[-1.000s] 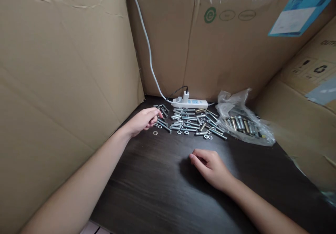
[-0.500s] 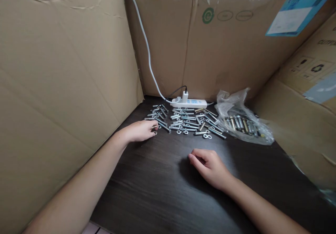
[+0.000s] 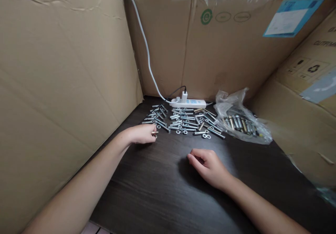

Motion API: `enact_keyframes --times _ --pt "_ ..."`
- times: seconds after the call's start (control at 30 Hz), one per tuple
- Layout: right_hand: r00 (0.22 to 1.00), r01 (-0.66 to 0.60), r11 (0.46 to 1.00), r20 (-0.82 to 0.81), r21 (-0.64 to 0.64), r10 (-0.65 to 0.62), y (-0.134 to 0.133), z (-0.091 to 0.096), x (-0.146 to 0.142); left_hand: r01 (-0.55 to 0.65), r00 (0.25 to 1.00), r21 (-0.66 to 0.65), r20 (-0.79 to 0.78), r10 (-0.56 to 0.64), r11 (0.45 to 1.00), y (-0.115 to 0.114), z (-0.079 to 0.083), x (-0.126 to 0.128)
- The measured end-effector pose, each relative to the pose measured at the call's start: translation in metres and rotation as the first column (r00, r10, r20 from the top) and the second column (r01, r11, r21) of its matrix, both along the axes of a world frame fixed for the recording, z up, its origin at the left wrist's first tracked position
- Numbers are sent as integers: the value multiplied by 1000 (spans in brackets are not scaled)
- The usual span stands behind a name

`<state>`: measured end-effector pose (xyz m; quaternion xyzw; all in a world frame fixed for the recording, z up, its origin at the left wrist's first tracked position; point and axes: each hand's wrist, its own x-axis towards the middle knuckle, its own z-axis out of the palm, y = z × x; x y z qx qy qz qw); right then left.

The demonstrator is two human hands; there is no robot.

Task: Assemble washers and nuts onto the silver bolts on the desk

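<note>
A small metal piece (image 3: 155, 133) is pinched in the left hand (image 3: 141, 134), left of centre, apparently edge-on for control. The right hand (image 3: 207, 167), lower centre, is loosely closed, nothing visible inside. Bolts (image 3: 189, 129) are rowed mid-frame, presumably for easy picking; more hardware is bagged in plastic (image 3: 265, 136), centre right.

Dark brown, faintly grained bench (image 3: 162, 185); silvery bolts (image 3: 215, 133); white power strip (image 3: 178, 105); tan far carton (image 3: 160, 27) with blue-and-white label (image 3: 285, 21).

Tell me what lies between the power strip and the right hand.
Head view: metal bolts and washers nearer the power strip, then dark tabletop before the right hand.
</note>
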<state>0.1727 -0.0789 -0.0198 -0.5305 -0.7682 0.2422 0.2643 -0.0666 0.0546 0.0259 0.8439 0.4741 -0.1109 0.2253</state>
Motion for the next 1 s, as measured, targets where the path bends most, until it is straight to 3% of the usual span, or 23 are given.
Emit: enact_keyframes --times 0.5,0.83,1.0 --pt "1000 -6 1000 4 -4 6 0 0 1 44 999 3 -2 -44 999 0 1 -1" --pt "1000 -8 1000 8 9 8 -1 2 0 -37 999 126 20 35 991 -2 -2 -3" --pt "1000 -3 1000 1 1 3 0 2 0 -37 999 111 -13 39 993 -6 0 5"
